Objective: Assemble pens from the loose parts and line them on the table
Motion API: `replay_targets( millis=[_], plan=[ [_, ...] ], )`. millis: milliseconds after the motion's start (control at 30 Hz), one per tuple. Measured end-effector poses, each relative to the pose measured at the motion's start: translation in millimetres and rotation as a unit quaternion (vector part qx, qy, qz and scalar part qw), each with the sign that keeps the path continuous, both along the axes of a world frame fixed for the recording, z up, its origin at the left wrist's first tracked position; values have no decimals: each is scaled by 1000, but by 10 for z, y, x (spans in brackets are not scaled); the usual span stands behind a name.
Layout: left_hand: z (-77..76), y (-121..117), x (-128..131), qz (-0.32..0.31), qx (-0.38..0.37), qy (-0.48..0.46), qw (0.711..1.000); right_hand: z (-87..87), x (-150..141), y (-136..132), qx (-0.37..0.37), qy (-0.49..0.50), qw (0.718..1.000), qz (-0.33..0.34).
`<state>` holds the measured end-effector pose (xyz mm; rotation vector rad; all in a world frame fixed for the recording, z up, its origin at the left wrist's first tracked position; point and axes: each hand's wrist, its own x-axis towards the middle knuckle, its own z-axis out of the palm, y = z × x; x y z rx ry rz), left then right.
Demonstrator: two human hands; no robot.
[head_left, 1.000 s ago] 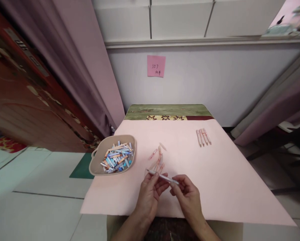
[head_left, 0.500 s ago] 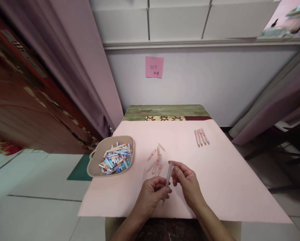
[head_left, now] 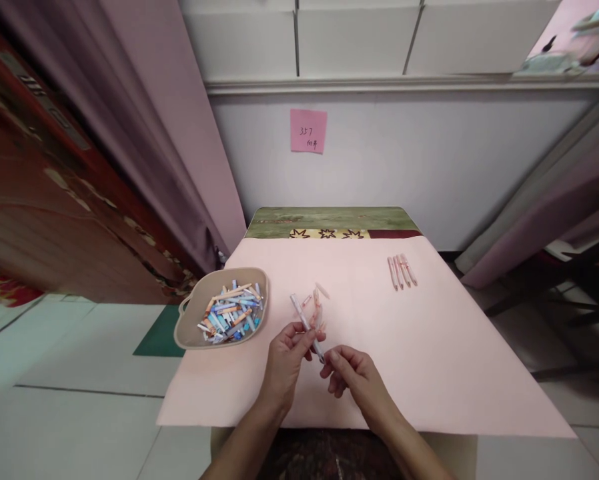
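Evidently a pen (head_left: 300, 311), slim, pale, tilted.

Pink cover (head_left: 454, 373), beige basket (head_left: 189, 325), blue, white and orange pen parts (head_left: 232, 313), whitish pen (head_left: 300, 312), yellow strip (head_left: 314, 234) with dark starbursts (head_left: 328, 234)

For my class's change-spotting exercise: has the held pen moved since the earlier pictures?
Yes: judged against the beige basket, the pen in the left hand has moved left, nearer the basket, and farther from the person.
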<state>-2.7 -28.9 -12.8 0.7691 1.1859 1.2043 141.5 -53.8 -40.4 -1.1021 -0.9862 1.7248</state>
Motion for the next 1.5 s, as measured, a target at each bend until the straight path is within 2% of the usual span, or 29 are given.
replay_targets(
  millis=[233,467,600,667,700,767,833,900,933,1033,1167,1333,1500],
  plan=[
    [-8,-71,11,-19,-15,2,1000,64,26,-52,-21,5,1000,-2],
    [-61,-184,188,-29,3,35,999,-4,58,-143,102,-113,986,-65],
    [-186,-187,241,-54,38,97,993,-71,278,-109,132,-200,968,-79],
    [-286,-187,147,-33,80,197,977,-126,540,8,138,-248,953,-107],
    [-350,-190,66,-12,106,272,956,-157,708,97,140,-277,941,-131],
    [-504,-194,-144,49,160,417,893,-215,1086,326,135,-365,900,-197],
    [-676,-192,-367,87,215,522,821,-255,1466,592,103,-492,832,-236],
    [-833,-181,-542,93,244,584,769,-273,1789,858,71,-534,799,-266],
    [-896,-174,-602,97,243,601,755,-278,1919,983,55,-550,786,-278],
    [-1014,-153,-684,101,227,620,745,-298,2174,1301,12,-586,754,-297],
    [-1083,-136,-713,85,224,622,746,-370,2286,1597,-23,-611,734,-297],
    [-1166,-103,-773,80,227,621,746,-498,2321,1796,-34,-622,726,-291],
    [-1177,-105,-783,78,224,617,750,-604,2361,1852,-27,-623,728,-285]
  ],
)
